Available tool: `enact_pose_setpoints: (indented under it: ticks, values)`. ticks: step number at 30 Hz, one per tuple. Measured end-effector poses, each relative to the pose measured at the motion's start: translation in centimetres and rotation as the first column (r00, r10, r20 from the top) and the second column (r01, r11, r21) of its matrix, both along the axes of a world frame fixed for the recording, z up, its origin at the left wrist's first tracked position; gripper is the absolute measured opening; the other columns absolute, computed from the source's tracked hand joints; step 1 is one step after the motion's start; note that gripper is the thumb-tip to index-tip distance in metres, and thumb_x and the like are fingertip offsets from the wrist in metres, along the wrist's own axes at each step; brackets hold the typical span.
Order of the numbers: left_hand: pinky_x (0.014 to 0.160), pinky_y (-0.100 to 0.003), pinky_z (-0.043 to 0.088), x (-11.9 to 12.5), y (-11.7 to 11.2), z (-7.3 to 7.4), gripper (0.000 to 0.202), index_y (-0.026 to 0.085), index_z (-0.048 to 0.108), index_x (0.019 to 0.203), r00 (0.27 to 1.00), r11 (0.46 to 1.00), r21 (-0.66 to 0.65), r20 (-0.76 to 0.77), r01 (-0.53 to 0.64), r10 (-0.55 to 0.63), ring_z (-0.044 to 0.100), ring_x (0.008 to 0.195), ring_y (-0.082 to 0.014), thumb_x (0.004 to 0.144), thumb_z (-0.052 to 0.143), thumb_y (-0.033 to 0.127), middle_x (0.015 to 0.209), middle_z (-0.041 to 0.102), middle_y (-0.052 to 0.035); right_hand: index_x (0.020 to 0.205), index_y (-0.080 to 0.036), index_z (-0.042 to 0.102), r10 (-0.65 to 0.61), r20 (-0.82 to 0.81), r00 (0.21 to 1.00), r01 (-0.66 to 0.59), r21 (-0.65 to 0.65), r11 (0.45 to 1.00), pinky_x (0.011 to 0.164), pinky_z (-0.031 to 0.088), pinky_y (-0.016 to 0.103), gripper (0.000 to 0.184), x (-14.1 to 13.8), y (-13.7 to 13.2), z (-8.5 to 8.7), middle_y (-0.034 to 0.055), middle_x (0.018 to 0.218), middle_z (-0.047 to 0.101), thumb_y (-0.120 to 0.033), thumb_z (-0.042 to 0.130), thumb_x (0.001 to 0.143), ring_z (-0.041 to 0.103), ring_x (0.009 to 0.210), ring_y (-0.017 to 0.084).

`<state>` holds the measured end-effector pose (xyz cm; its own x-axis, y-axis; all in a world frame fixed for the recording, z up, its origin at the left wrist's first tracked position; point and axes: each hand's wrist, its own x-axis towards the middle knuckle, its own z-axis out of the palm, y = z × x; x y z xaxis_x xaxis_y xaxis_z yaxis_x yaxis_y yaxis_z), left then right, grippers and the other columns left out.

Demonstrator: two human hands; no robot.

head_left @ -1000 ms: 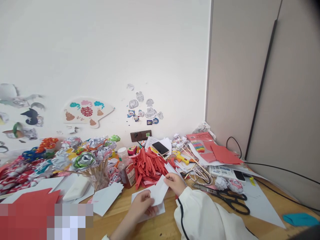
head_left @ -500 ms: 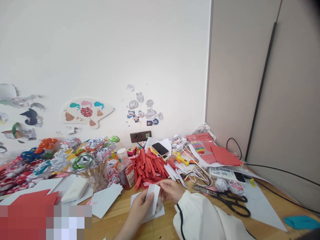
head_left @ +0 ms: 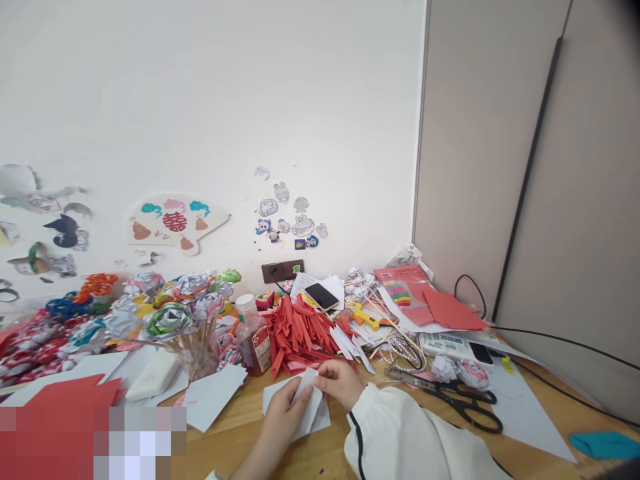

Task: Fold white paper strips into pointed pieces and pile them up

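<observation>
Whereas a second ago the paper [head_left: 306, 400] was held higher and unfolded, both hands, left hand [head_left: 286, 417] and right hand [head_left: 339, 381], now pinch it folded low over the table [head_left: 320, 453].

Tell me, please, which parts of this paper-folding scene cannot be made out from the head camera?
- Folded white paper, head view: the left hand and right hand cover its edges, so the fold's shape is unclear.
- Lower left corner: pixelated, contents unreadable.
- Bottle: label print too small to read.
- Teal paper: cut off by the right edge.
- Phone: screen dark, nothing legible.
</observation>
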<state>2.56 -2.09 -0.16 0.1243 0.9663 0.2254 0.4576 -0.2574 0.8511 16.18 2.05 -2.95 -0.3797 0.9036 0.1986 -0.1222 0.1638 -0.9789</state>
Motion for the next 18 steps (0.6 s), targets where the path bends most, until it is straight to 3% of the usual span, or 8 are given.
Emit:
enact_pose_setpoints:
  ticks: [10,15,18]
  values:
    - [0.051,-0.023,0.034,0.13,0.02,-0.27,0.033,0.015,0.048,0.054,0.991,0.997,0.072,-0.130,-0.021,0.030,0.043,0.053,-0.0136,0.070,0.041,0.043,0.052,0.048,0.0014,0.053,-0.015,0.041,-0.074,0.068,0.995,0.069,0.062,0.996,0.041,0.031,0.018,0.035,0.04,-0.09,-0.02,-0.0057,0.046,0.044,-0.042,0.064,0.053,0.041,0.042,0.006]
    - [0.051,-0.024,0.035,0.21,-0.12,0.00,0.031,0.014,0.051,0.055,0.992,0.996,0.090,-0.121,-0.028,0.039,0.045,0.052,-0.0141,0.069,0.042,0.041,0.053,0.051,0.0000,0.056,-0.016,0.041,0.011,0.043,0.999,-0.011,0.012,1.000,0.045,0.037,0.020,0.038,0.18,-0.30,0.39,-0.0045,0.049,0.044,-0.052,0.049,0.064,0.043,0.043,0.007]
    - [0.053,-0.024,0.036,0.38,-0.34,0.20,0.032,0.014,0.054,0.056,0.997,0.997,0.079,-0.075,-0.012,0.018,0.046,0.054,-0.0148,0.068,0.043,0.042,0.053,0.054,-0.0009,0.055,-0.015,0.042,-0.056,0.115,0.992,0.041,0.130,0.991,0.046,0.035,0.019,0.035,0.30,-0.54,0.69,-0.0041,0.049,0.044,-0.047,0.045,0.070,0.042,0.045,0.007]
